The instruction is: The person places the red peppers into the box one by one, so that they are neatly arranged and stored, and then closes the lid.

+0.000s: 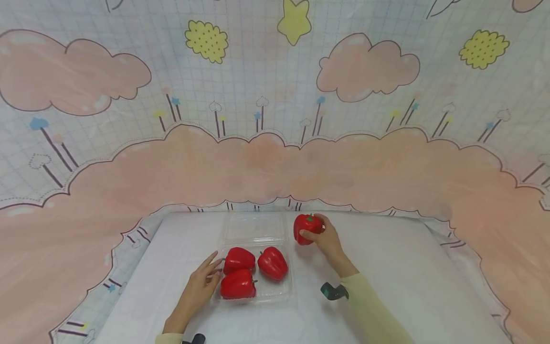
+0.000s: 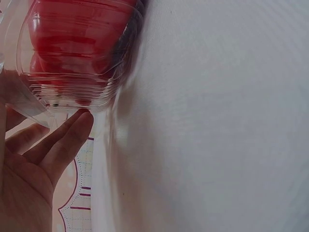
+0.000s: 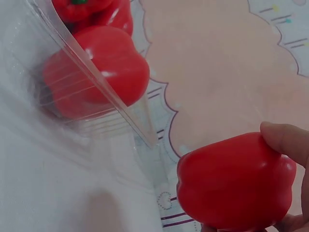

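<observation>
My right hand grips a red bell pepper with a green stem, thumb on one side and fingers round the other. In the right wrist view this pepper hangs to the right of the clear plastic box. Three more red peppers lie in the box's base: one at the back left, one at the front left and one on the right. My left hand rests against the box's left side with its fingers extended; its fingertips touch the plastic wall.
The box's clear lid lies folded back behind its base. A white-covered table carries everything. Behind it hangs a cloth printed with clouds and stars. A dark wrist device sits by the right sleeve.
</observation>
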Motion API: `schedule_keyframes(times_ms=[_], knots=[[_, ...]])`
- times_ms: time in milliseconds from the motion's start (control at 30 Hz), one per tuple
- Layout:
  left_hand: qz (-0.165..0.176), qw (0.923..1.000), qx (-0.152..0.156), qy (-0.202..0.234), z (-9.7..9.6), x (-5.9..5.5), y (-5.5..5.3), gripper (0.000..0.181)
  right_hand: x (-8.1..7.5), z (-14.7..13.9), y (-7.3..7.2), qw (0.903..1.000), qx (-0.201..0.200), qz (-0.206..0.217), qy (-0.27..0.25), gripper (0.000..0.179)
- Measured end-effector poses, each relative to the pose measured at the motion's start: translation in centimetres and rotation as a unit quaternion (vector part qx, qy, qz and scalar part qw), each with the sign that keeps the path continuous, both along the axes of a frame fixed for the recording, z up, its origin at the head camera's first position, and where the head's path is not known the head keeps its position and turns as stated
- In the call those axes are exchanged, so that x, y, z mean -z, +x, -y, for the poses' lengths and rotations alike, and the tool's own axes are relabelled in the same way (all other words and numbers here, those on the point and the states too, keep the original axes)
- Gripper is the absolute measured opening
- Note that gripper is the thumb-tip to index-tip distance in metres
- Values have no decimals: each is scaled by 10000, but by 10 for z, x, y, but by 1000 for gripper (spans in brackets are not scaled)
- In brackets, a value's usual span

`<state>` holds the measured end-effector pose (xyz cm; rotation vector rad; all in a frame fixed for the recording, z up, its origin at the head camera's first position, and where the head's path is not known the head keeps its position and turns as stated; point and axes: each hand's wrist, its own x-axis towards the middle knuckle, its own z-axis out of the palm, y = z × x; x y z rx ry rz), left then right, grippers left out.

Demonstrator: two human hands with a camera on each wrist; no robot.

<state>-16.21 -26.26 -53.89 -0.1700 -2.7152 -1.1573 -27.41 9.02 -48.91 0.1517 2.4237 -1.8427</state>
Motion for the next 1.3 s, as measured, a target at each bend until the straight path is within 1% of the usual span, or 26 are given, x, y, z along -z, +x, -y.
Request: schedule_keyframes(times_ms=[300, 700, 967, 1133, 1300], knots=[[-10, 10000, -17, -21, 0, 0, 0, 44, -7, -1, 11, 9998, -115, -148, 50, 79], [29, 10000, 13, 10, -2, 2, -1, 45, -16, -2, 27, 9991, -310, -146, -241, 79], [97, 9999, -53, 2, 0, 3, -2, 46, -20, -1, 40, 9987, -366, -285, -197, 79], [168, 9998, -65, 82, -1, 4, -1, 44, -17, 0, 45, 9987, -387, -312, -130, 79], [119, 9999, -52, 114, 0, 4, -2, 44, -11, 4, 49, 9987, -382, -331, -10, 79]])
